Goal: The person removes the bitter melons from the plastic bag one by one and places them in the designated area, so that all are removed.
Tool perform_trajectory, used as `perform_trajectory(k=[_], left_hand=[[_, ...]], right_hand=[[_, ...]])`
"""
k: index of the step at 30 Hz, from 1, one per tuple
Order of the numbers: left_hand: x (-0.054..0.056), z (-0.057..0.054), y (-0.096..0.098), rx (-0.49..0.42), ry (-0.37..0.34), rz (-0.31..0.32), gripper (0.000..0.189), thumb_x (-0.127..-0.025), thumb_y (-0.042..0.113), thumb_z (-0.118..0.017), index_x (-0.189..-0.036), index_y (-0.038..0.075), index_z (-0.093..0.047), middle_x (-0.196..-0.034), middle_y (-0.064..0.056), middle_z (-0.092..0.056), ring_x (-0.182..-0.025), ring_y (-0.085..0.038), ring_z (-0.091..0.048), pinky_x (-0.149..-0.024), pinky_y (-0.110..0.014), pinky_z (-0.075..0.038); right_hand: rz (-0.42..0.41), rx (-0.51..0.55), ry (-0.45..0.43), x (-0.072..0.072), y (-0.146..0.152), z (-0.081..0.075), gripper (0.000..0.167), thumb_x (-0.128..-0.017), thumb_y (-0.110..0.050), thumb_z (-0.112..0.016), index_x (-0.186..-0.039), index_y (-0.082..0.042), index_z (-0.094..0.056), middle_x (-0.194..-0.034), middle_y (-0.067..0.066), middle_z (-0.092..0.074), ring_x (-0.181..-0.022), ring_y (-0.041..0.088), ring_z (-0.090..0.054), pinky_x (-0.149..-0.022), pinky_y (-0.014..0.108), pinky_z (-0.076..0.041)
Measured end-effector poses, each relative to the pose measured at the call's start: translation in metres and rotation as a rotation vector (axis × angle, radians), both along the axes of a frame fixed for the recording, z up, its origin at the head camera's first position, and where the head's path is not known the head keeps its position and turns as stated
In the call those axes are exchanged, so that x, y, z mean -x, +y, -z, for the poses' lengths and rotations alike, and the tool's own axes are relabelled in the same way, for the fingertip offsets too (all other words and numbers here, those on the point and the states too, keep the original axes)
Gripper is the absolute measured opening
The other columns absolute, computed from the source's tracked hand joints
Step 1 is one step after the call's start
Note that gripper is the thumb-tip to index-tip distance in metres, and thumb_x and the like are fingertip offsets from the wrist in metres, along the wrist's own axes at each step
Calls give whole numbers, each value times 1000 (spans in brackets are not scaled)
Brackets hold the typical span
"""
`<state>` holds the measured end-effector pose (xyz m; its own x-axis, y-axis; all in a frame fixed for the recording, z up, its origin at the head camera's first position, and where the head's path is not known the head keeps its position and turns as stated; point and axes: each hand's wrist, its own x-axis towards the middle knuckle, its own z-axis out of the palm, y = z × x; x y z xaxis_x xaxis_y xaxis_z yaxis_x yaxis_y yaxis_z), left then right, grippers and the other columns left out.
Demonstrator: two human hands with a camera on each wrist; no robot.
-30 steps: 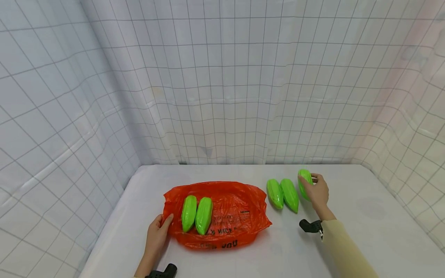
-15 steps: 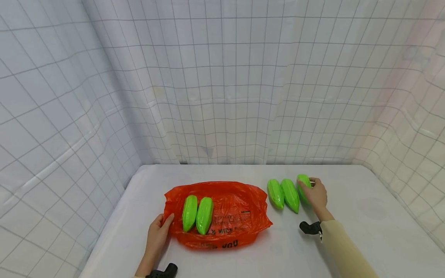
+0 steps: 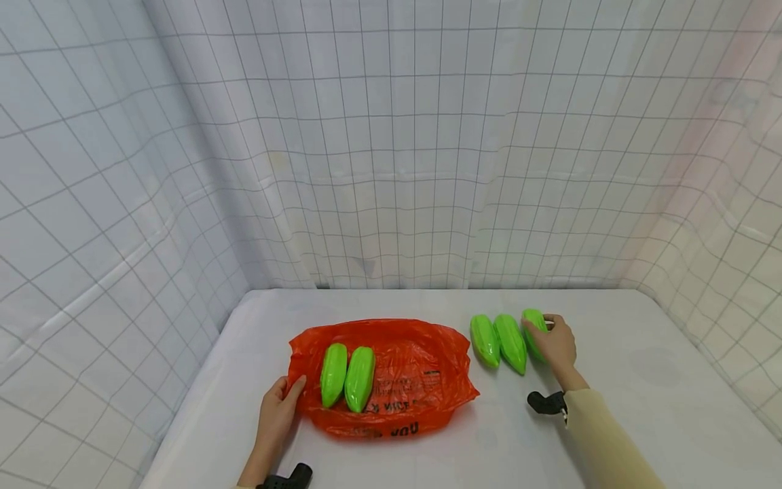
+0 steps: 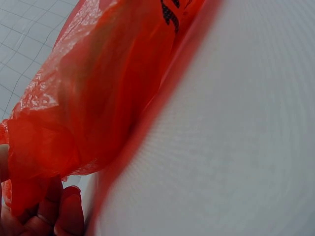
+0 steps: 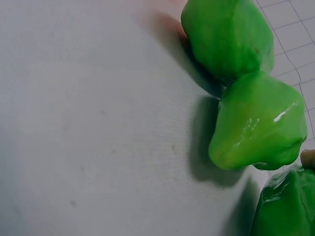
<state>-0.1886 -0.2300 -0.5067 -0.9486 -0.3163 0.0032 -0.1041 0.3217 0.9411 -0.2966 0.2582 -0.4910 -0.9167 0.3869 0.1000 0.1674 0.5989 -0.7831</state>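
Note:
My left hand [image 3: 277, 411] pinches the left edge of a red plastic bag [image 3: 421, 360] with black print, which lies spread on the table. Two shiny green star fruits, a left one [image 3: 332, 375] and a right one [image 3: 360, 379], lie side by side on the bag's left half. Right of the bag, two more star fruits rest on the table, one [image 3: 485, 341] touching the other [image 3: 510, 343]. My right hand [image 3: 556, 343] grips another star fruit [image 3: 533, 322] beside them. In the right wrist view, only a fingertip [image 5: 308, 159] shows by that star fruit [image 5: 290, 206].
The white table [image 3: 427, 462] ends at the back against a white gridded curtain [image 3: 391, 170], which also hangs along both sides. Black devices are strapped to both wrists, the right one [image 3: 546, 401] beside a pale yellow sleeve [image 3: 605, 435].
My right hand has brought its star fruit down a little toward me, next to the two on the table, and then nearly stopped. My left hand and the bag have stayed in place.

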Motion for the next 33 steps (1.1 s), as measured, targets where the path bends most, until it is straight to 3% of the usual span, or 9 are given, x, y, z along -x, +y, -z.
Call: perform_trajectory(k=[12,33], left_hand=[[0,1,1,-5,-13,-6,39,-97,34,-55,-105,-4,-55,-76,-5,-53,-71,-14,-45,-59,-22,-38],[0,-1,1,1,-18,-9,38,-97,34,-55,-103,-3,-54,-74,-4,-50,-71,-15,-44,-59,-22,-37]], right_hand=[[-15,-30,28,-4,0,3,64,-90,-40,-60,-129,8,-44,-115,31,-52,-99,44,-53,-78,52,-41],[-74,-92,-56,-1,1,-1,71,-91,-42,-57,-132,13,-39,-120,35,-49,-106,47,-50,-83,54,-41]])
